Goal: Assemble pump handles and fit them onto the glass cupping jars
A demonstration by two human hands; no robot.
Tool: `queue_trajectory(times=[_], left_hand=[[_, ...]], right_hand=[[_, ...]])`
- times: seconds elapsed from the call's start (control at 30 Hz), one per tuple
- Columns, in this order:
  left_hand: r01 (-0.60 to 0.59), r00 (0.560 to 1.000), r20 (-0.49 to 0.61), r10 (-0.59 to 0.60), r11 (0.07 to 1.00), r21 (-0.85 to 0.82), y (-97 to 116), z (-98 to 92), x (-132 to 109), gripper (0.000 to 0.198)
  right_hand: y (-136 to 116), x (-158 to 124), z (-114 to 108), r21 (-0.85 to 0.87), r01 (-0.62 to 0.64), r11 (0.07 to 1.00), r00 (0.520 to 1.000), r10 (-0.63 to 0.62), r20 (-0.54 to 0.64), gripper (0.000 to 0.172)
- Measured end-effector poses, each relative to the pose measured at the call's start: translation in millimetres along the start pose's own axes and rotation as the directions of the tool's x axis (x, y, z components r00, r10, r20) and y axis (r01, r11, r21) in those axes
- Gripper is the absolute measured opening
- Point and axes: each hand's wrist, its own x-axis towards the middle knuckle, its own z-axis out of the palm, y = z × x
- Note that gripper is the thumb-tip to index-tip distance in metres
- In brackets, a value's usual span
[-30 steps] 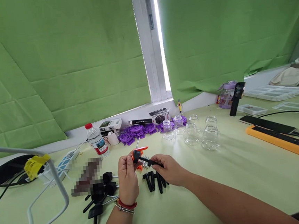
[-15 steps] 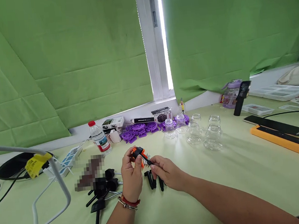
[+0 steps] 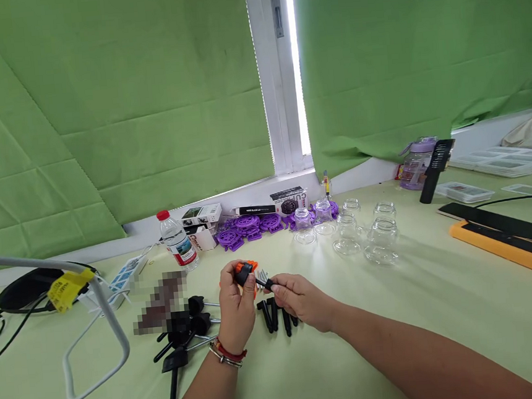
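Note:
My left hand [image 3: 236, 307] is closed round a small black and orange clamp-like part [image 3: 243, 271], held up above the table. My right hand [image 3: 300, 298] pinches a thin black rod [image 3: 264, 281] that runs to that part. Both hands hover over several short black pieces [image 3: 276, 313] lying on the light green table [image 3: 353, 341]. A red bracelet sits on my left wrist.
Black handled pieces [image 3: 180, 343] lie left of my hands, beside a white wire frame [image 3: 96, 338]. Behind them are a water bottle [image 3: 177, 244], purple plastic discs [image 3: 250, 226], small boxes and several clear glass jars [image 3: 362, 234]. An orange-edged tray [image 3: 507, 246] lies far right.
The orange part has turned in my left hand, and both hands have drawn slightly closer together. The view has shifted a little to the left.

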Motion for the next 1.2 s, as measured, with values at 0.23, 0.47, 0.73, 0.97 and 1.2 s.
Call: queue_trajectory(times=[0.23,0.47,0.73,0.97,1.2], left_hand=[[-0.148,0.98,0.163,0.111,0.961,0.235,-2.0,-4.7,4.2,0.026],[-0.183,0.956,0.275,0.1,0.939,0.293,-4.2,-8.5,6.5,0.023],[-0.156,0.969,0.237,0.062,0.901,0.404,-2.2,-4.7,4.6,0.022],[-0.145,0.981,0.18,0.076,0.902,0.406,5.6,-2.9,2.2,0.021],[-0.13,0.982,0.176,0.063,0.907,0.401,1.7,1.1,1.2,0.022]], right_hand=[[-3.5,1.3,-11.0,0.012,-0.024,1.0,0.999,0.024,0.025,0.029],[3.2,2.7,-16.3,-0.15,0.003,0.989,1.0,-0.001,0.013,0.029],[3.9,3.9,-12.0,-0.094,-0.048,0.994,0.999,0.048,0.001,0.029],[6.6,2.6,-5.3,-0.117,-0.054,0.992,0.998,0.057,0.017,0.034],[7.4,2.5,-5.4,-0.269,0.034,0.963,0.999,-0.033,0.005,0.029]])
